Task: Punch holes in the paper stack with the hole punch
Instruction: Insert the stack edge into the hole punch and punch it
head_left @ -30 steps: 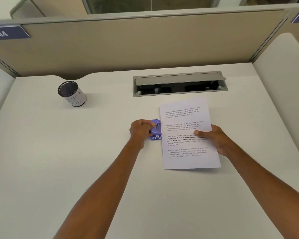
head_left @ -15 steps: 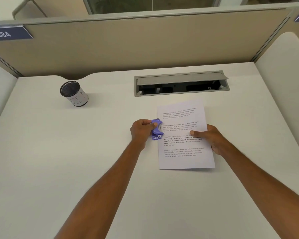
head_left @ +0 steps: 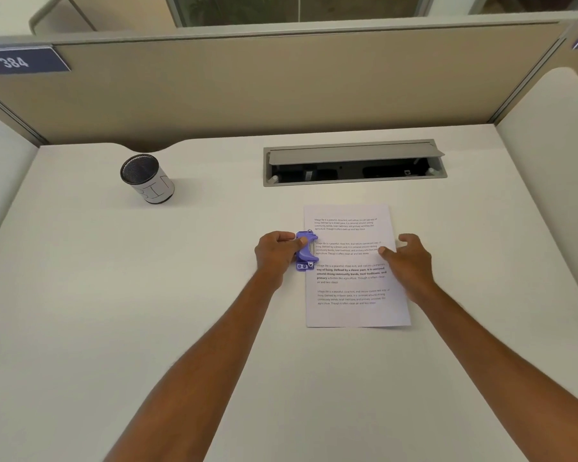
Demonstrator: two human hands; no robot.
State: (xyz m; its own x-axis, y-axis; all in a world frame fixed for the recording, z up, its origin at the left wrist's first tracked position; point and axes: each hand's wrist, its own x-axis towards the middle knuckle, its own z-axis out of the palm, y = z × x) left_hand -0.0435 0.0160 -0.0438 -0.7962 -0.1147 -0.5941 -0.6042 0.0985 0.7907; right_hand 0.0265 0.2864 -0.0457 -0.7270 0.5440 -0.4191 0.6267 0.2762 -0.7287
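while left hand (head_left: 276,253) grips hole punch (head_left: 305,250) at paper stack (head_left: 354,265) edge, right hand (head_left: 409,261) spread; cup (head_left: 147,179) well apart.

Bright, even, diffuse light from overhead on my desk (head_left: 80,311); no glare. Soft short shadows: faint one just beside mesh cup (head_left: 147,179), thin one along near edge of paper (head_left: 354,295). Wide-angle bending: partition (head_left: 281,88) beyond desk bows. Slight softness overall; small print on paper unreadable; my right hand (head_left: 409,261) a little blurred.
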